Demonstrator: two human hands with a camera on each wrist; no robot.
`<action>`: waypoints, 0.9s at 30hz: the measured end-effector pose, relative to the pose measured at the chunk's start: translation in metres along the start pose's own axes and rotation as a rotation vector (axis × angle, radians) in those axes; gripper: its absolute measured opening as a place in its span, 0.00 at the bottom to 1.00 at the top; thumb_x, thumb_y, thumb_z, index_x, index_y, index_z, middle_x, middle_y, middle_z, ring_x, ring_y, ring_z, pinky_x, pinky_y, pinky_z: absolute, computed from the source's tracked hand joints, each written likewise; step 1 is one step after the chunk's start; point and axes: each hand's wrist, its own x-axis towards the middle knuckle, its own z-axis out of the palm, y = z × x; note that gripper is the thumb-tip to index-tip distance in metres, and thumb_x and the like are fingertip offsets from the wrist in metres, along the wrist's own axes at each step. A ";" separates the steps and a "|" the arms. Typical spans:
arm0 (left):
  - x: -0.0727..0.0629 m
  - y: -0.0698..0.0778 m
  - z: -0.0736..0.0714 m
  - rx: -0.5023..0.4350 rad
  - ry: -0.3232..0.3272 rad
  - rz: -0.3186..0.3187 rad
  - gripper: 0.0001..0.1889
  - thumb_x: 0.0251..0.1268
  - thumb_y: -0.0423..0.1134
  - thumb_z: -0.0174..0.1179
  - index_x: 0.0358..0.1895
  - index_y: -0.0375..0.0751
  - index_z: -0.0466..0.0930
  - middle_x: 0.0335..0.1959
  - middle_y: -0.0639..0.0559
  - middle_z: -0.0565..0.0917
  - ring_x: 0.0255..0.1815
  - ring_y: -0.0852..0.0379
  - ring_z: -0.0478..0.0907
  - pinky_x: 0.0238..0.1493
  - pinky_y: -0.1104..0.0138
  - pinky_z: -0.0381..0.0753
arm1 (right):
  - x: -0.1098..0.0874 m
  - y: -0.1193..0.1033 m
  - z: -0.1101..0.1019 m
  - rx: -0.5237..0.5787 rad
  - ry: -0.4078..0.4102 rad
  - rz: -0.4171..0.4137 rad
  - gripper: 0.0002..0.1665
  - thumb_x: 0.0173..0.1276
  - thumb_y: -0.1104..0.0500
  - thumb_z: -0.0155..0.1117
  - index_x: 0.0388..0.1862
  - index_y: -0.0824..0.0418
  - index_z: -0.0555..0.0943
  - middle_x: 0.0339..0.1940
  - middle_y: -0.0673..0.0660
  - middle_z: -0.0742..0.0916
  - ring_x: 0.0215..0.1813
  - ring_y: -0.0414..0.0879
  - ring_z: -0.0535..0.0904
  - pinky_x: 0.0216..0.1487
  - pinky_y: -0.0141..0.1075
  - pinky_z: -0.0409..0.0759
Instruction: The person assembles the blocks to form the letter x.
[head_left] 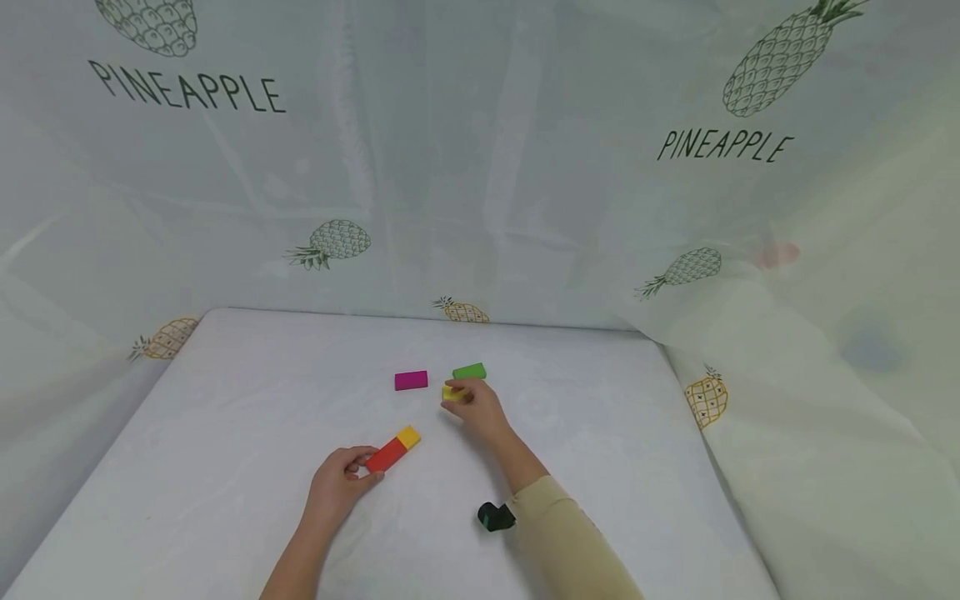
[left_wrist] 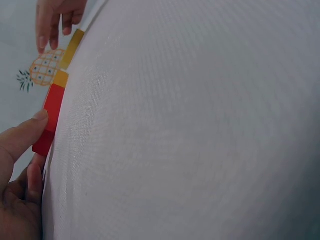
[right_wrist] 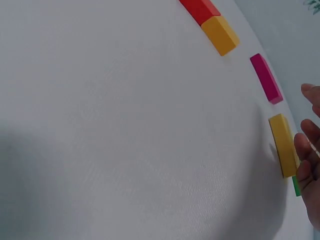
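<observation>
My left hand (head_left: 337, 487) holds a red block (head_left: 387, 455) at its near end, thumb on one side and fingers on the other. An orange-yellow block (head_left: 408, 437) touches the red one's far end, in line with it. Farther back, my right hand (head_left: 480, 410) hovers over a yellow block (right_wrist: 283, 145), fingers spread and loosely bent. In the left wrist view its fingertips (left_wrist: 42, 44) hang apart from that block. Just behind lies a green block (head_left: 469, 371), partly hidden by the right hand in the right wrist view.
A magenta block (head_left: 411, 381) lies left of the yellow one. Beside the right sleeve sits a small black object (head_left: 495, 517), partly covered by it. The white table (head_left: 225, 400) ends at a hanging sheet (head_left: 450, 167) printed with pineapples.
</observation>
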 end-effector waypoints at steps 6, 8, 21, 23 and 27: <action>-0.001 0.001 -0.001 -0.006 -0.004 -0.020 0.22 0.51 0.34 0.74 0.52 0.42 0.83 0.39 0.49 0.77 0.39 0.51 0.70 0.39 0.64 0.76 | 0.006 0.006 -0.004 -0.048 0.019 0.020 0.24 0.61 0.57 0.73 0.58 0.55 0.82 0.47 0.51 0.80 0.45 0.46 0.74 0.46 0.37 0.77; 0.000 0.001 -0.001 -0.007 -0.005 -0.023 0.22 0.51 0.34 0.74 0.53 0.42 0.83 0.40 0.49 0.77 0.40 0.51 0.70 0.39 0.64 0.76 | 0.009 0.008 -0.005 -0.070 0.025 0.017 0.24 0.61 0.57 0.73 0.57 0.55 0.82 0.49 0.51 0.80 0.48 0.45 0.74 0.49 0.37 0.77; 0.002 -0.001 0.001 -0.015 0.002 -0.030 0.22 0.50 0.35 0.75 0.52 0.44 0.84 0.41 0.49 0.78 0.41 0.52 0.71 0.38 0.66 0.76 | 0.019 0.017 -0.009 -0.141 0.030 0.029 0.22 0.58 0.58 0.75 0.53 0.56 0.84 0.49 0.51 0.78 0.45 0.45 0.73 0.48 0.37 0.76; 0.002 -0.001 0.001 -0.013 0.002 -0.027 0.22 0.50 0.35 0.75 0.52 0.43 0.84 0.41 0.49 0.78 0.40 0.52 0.71 0.38 0.66 0.76 | 0.021 0.018 -0.009 -0.147 0.028 0.032 0.21 0.59 0.58 0.75 0.53 0.56 0.84 0.50 0.52 0.78 0.46 0.45 0.73 0.48 0.37 0.76; 0.002 -0.001 0.001 -0.011 0.000 -0.016 0.22 0.51 0.35 0.75 0.52 0.43 0.84 0.40 0.49 0.77 0.40 0.51 0.70 0.38 0.65 0.76 | 0.024 0.020 -0.008 -0.167 0.017 0.048 0.21 0.60 0.58 0.74 0.53 0.56 0.84 0.51 0.53 0.78 0.47 0.45 0.74 0.50 0.38 0.76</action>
